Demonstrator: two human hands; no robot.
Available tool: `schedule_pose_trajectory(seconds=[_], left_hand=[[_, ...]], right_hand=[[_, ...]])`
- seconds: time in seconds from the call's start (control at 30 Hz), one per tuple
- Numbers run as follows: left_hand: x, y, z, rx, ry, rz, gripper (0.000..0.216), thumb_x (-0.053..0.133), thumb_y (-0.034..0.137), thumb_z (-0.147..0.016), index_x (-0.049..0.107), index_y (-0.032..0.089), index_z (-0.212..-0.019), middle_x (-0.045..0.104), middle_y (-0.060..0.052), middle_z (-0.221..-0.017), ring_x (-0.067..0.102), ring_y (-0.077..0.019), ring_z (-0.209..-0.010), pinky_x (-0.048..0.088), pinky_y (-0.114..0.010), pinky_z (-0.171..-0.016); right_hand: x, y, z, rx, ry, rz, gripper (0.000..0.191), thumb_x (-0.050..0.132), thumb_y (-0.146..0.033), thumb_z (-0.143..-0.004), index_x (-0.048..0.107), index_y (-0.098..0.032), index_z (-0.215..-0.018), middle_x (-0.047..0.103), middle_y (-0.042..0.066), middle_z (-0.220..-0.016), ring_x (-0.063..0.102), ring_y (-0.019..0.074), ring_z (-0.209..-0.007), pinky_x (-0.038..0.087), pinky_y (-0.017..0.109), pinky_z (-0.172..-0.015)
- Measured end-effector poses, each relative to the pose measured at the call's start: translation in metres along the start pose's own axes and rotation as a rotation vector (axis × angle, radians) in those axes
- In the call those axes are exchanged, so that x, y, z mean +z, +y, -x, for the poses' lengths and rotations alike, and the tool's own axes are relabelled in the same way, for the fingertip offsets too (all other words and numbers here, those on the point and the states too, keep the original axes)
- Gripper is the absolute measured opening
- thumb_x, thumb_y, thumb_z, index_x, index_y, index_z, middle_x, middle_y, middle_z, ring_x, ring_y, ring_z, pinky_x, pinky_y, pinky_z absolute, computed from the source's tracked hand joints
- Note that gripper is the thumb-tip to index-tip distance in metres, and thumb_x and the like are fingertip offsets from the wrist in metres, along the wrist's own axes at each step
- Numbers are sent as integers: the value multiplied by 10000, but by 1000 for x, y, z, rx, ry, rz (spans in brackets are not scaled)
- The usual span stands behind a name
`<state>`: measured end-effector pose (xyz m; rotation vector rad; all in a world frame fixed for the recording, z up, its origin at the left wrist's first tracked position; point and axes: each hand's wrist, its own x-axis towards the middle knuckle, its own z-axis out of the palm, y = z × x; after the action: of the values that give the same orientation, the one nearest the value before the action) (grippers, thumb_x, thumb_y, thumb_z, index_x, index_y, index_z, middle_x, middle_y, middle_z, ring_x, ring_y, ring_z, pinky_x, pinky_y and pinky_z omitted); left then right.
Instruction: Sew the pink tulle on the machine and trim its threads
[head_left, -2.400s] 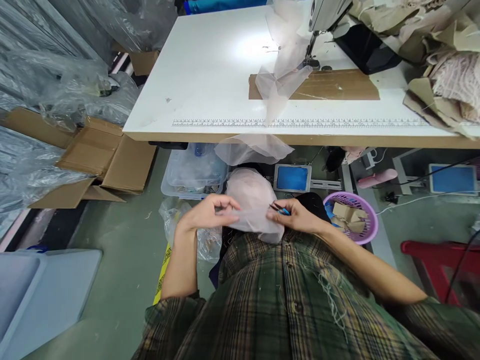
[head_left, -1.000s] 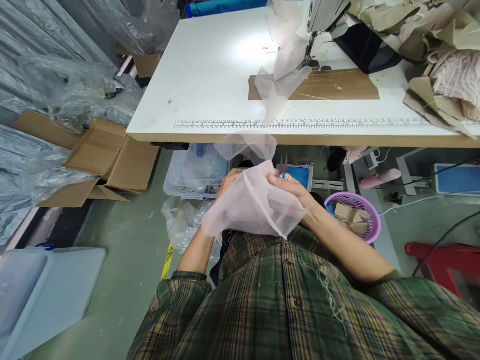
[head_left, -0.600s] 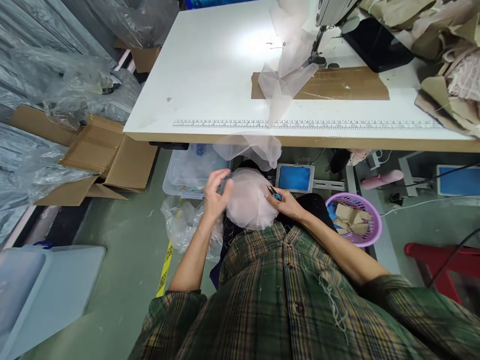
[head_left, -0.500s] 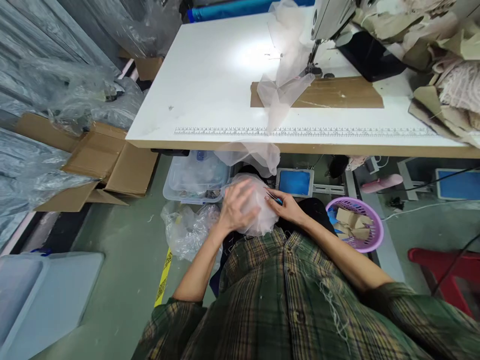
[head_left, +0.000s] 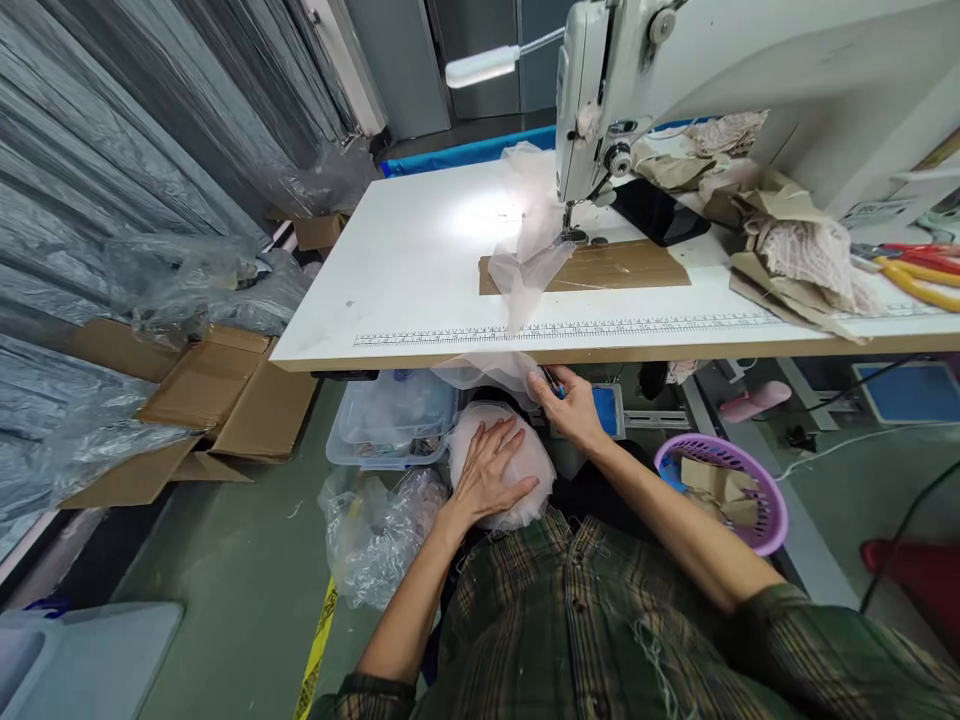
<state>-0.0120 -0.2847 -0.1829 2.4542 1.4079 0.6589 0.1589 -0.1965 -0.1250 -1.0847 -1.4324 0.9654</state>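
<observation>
My left hand (head_left: 491,471) lies flat, fingers spread, on a folded pile of sheer pale pink fabric (head_left: 469,442) in my lap. My right hand (head_left: 571,404) is raised to just below the table edge, closed round a small pair of snips with blue handles (head_left: 553,385). It touches the sheer fabric strip (head_left: 529,255) that hangs from the sewing machine needle over the table edge. The white sewing machine (head_left: 675,70) stands at the back of the white table (head_left: 420,270).
Beige and pink lace pieces (head_left: 795,250) are piled at the table's right. A clear plastic bin (head_left: 394,420) and crumpled plastic bag (head_left: 375,540) sit below the table, a purple basket (head_left: 754,520) to the right, flattened cardboard boxes (head_left: 217,400) to the left.
My left hand went from handling the fabric to pressing flat on it in my lap. My right hand rose with the snips to the hanging strip. The view tilted up, showing the machine.
</observation>
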Motion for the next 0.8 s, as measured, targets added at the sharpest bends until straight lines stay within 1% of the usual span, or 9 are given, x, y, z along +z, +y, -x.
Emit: schedule_pose_trajectory(seconds=[0.1, 0.2, 0.27, 0.33, 0.43, 0.53, 0.63, 0.7, 0.8], left_hand=[[-19, 5, 2, -11, 190, 25, 519, 526, 425, -926, 510, 127, -1351, 512, -201, -1383, 491, -304, -1302, 390, -565, -1089], [-47, 12, 1, -83, 452, 46, 404, 524, 349, -942, 557, 157, -1296, 565, -166, -1309, 555, -258, -1217, 479, -474, -1012], [-66, 17, -3, -118, 614, 58, 362, 564, 338, -924, 594, 175, -1246, 597, -138, -1255, 582, -241, -1160, 491, -453, -989], [-80, 21, -8, -114, 700, 114, 326, 587, 350, -911, 629, 188, -1190, 621, -114, -1208, 596, -231, -1118, 491, -445, -976], [-88, 25, -16, -100, 597, 309, 323, 574, 428, -911, 676, 203, -1119, 637, -103, -1177, 598, -239, -1103, 475, -451, -979], [-81, 28, -22, -85, 310, 604, 455, 511, 569, -904, 707, 197, -1077, 620, -127, -1219, 583, -278, -1142, 437, -480, -1007], [-71, 32, -22, -78, 76, 886, 518, 561, 659, -824, 734, 173, -864, 603, -142, -1246, 573, -314, -1159, 420, -470, -1007], [-68, 37, -17, -140, 13, 1033, 464, 650, 620, -774, 682, 163, -702, 641, -135, -1174, 591, -305, -1122, 429, -433, -982], [-68, 44, -6, -344, 77, 1153, 385, 748, 506, -733, 605, 161, -642, 695, -77, -913, 641, -214, -890, 469, -329, -837]], right_hand=[[-1, -6, 0, -27, -46, -34, 445, 566, -578, -862, 630, -161, -721, 473, -13, -609, 398, 115, -566, 365, 244, -537], [-8, -15, 15, -47, -113, -37, 411, 621, -536, -847, 640, -161, -678, 447, -25, -574, 383, 106, -552, 356, 234, -525], [-14, -23, 32, -60, -232, -35, 385, 633, -501, -856, 672, -155, -692, 495, -13, -590, 408, 106, -561, 362, 228, -524], [-20, -32, 51, -72, -399, -36, 376, 626, -473, -877, 698, -145, -708, 545, 1, -606, 425, 104, -562, 367, 221, -517], [-27, -47, 76, -83, -618, -76, 344, 621, -427, -902, 733, -130, -767, 582, 1, -579, 417, 86, -513, 354, 202, -483], [-31, -57, 91, -102, -739, -137, 280, 636, -366, -903, 748, -123, -820, 614, -4, -568, 411, 67, -465, 334, 186, -452], [-36, -60, 96, -117, -791, -157, 238, 642, -331, -901, 751, -129, -838, 657, 12, -619, 460, 70, -487, 361, 185, -480], [-40, -59, 95, -116, -805, -141, 231, 639, -329, -903, 751, -133, -853, 663, 14, -641, 468, 73, -505, 365, 188, -493], [-47, -54, 90, -66, -849, -64, 264, 620, -350, -913, 734, -129, -826, 590, -15, -595, 402, 69, -497, 322, 195, -473]])
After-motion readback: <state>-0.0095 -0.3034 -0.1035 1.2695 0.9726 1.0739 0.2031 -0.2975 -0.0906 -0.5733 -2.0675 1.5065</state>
